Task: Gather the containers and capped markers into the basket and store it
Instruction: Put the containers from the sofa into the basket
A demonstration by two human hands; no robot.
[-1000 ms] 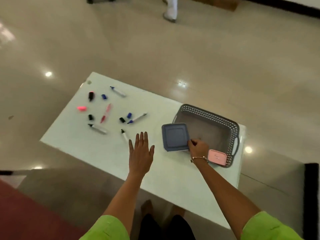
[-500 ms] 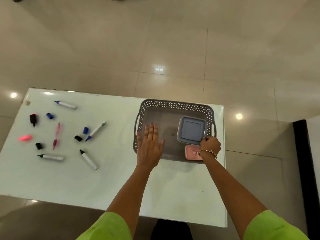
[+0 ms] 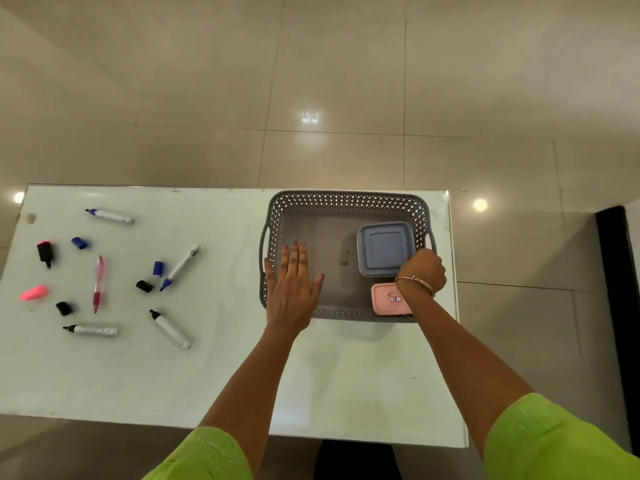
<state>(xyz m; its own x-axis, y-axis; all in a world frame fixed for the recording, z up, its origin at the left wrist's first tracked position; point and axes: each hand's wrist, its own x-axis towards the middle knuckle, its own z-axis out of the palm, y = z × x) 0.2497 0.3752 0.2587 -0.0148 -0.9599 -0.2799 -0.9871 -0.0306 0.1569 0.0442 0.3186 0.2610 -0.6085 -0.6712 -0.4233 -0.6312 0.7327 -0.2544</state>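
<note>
A grey perforated basket point(image 3: 346, 199) stands on the right part of the white table point(image 3: 138, 368). Inside it, at the right, lie a blue square container point(image 3: 384, 247) and a smaller pink container point(image 3: 388, 299). My right hand point(image 3: 424, 268) grips the near right corner of the blue container. Flat and open, my left hand point(image 3: 294, 289) hovers over the basket's left side with fingers spread. Several uncapped markers lie on the left of the table, among them a blue-tipped marker point(image 3: 180, 268) and a black-tipped marker point(image 3: 169, 329), with loose caps around them.
A pink pen point(image 3: 98, 282), a pink cap point(image 3: 33, 293), black caps point(image 3: 144, 286) and blue caps point(image 3: 158, 268) are scattered at the left. The basket sits close to the table's right edge. Beige tiled floor surrounds the table, with a dark strip point(image 3: 620, 306) at the far right.
My right hand carried the blue container from the table beside the basket into the basket's right side. The view swung over the table. My left hand moved right, over the basket.
</note>
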